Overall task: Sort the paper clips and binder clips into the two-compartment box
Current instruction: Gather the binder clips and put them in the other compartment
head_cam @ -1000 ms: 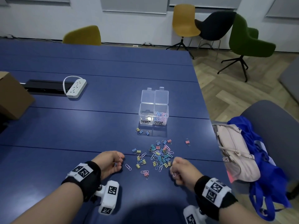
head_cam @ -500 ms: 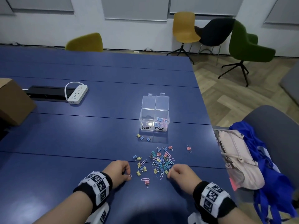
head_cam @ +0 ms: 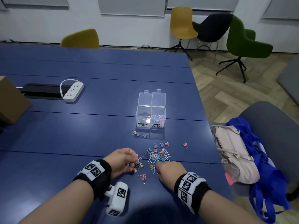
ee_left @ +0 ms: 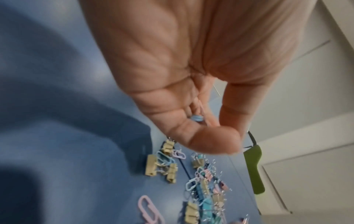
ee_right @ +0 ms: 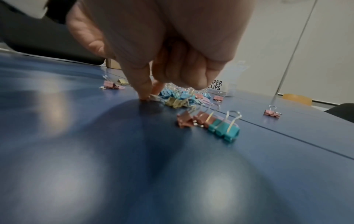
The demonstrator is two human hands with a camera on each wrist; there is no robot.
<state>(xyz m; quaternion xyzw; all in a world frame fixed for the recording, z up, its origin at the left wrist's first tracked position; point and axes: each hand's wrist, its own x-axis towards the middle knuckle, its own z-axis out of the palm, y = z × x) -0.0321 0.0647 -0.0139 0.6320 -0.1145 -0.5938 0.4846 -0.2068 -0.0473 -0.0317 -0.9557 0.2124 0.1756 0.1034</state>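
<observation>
Your left hand (head_cam: 123,159) hovers curled at the pile's 9 o'clock edge, its grip holding a few paper clips (ee_left: 197,118) in the palm, while your right hand (head_cam: 168,168) sits at 6 o'clock, thumb and forefinger narrowed to the desk (head_cam: 64,143) — whether they have a clip yet, you cannot tell. From either grip the clear box (head_cam: 150,117) lies toward 12 o'clock, past the mixed pile (head_cam: 157,155), the right hand slightly nearer. Its labels read "BINDER CLIPS" on the left compartment — apparently empty — and "PAPER CLIPS" on the right.

White wall (head_cam: 48,21), herringbone wood floor (head_cam: 226,94) (yellow, black, green chairs)
</observation>
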